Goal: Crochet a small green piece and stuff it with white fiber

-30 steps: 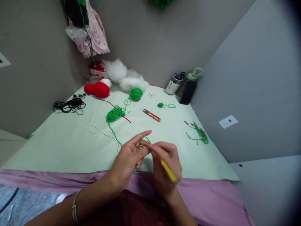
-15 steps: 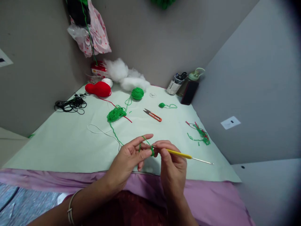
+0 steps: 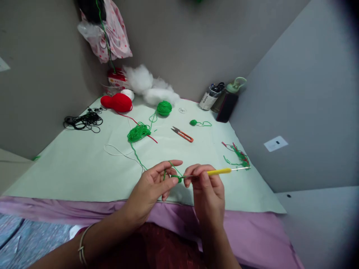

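Note:
My right hand (image 3: pixel 208 190) grips a crochet hook (image 3: pixel 219 172) by its yellow handle, a metal shaft showing at each end. The hook's left tip meets a small green crochet piece (image 3: pixel 179 179), which my left hand (image 3: pixel 155 183) pinches between thumb and fingers. Green working yarn runs over my raised left index finger and down to the piece. From behind that hand the strand trails to a loose green yarn bundle (image 3: pixel 138 133) on the table. The exact stitch at the tip is too small to make out.
Beyond my hands lie orange thread snips (image 3: pixel 183 134), a green yarn ball (image 3: pixel 164 108), red yarn (image 3: pixel 117 102) and white stuffing (image 3: pixel 146 84). Yarn scraps (image 3: pixel 239 156) lie at right, black cord (image 3: pixel 84 120) at left. A bottle (image 3: pixel 233 86) and phone (image 3: pixel 226 107) stand against the wall.
My right hand has shifted slightly right, drawing the hook away from my left fingers. The hook's far end has swung upward, so it lies tilted the other way. The green piece has turned in my left pinch.

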